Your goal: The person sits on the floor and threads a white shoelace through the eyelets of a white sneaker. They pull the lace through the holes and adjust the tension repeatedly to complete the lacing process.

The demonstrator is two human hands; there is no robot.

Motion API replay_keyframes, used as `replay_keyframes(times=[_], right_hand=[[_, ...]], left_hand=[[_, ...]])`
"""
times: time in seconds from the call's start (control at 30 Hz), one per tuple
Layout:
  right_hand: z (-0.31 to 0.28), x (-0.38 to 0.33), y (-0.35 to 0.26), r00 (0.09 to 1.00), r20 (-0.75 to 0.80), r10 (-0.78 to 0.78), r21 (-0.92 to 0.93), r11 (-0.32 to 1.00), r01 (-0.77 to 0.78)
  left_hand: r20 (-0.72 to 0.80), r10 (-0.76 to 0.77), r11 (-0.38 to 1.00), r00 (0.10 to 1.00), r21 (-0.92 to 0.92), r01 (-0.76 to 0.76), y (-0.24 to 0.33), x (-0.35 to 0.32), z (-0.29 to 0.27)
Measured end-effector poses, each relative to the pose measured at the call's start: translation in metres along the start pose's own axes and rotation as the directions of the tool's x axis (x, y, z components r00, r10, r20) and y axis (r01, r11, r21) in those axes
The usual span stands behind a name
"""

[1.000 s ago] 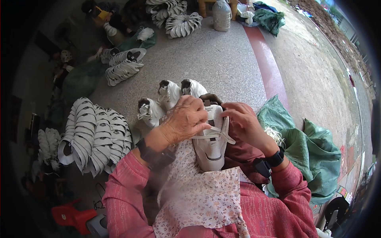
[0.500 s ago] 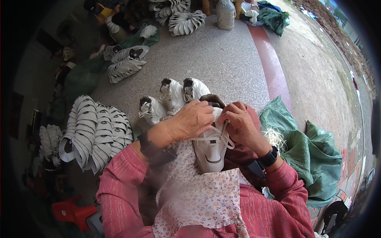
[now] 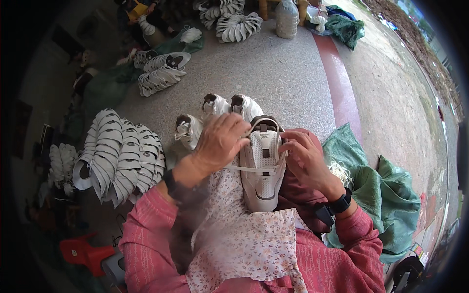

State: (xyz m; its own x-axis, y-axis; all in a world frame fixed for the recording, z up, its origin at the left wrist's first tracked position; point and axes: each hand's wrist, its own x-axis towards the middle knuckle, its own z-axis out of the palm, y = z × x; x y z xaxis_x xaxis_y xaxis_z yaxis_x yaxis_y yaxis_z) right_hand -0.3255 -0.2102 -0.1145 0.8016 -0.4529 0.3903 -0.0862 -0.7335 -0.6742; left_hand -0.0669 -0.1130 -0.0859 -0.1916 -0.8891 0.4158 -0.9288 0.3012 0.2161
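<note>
White sneaker (image 3: 262, 171), centre of frame, resting on a floral cloth (image 3: 244, 244) over the lap. Left hand (image 3: 220, 141) and right hand (image 3: 303, 158) each pinch a flat white lace (image 3: 254, 168) at the eyelets. The shoe looks light, with a perforated, pliable upper and firm sole; best held by its sides.

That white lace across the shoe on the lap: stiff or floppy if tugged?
Probably floppy: the white lace runs as a thin flat band across the white shoe between the left hand and right hand, taut only where pulled. Likely light. The shoe looks firmer, holding its shape on the floral cloth.
</note>
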Motion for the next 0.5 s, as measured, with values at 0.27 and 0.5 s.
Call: replay_keyframes(times=[0.27, 0.5], right_hand=[[0.016, -0.010, -0.005, 0.998, 0.025, -0.058, -0.168, 0.984, 0.062], [0.025, -0.017, -0.022, 0.992, 0.125, 0.021, -0.055, 0.998, -0.014]], left_hand=[[0.000, 0.118, 0.958, 0.993, -0.265, -0.114, 0.009, 0.003, 0.012], [0.077, 0.197, 0.898, 0.977, -0.414, -0.149, 0.006, 0.007, 0.051]])
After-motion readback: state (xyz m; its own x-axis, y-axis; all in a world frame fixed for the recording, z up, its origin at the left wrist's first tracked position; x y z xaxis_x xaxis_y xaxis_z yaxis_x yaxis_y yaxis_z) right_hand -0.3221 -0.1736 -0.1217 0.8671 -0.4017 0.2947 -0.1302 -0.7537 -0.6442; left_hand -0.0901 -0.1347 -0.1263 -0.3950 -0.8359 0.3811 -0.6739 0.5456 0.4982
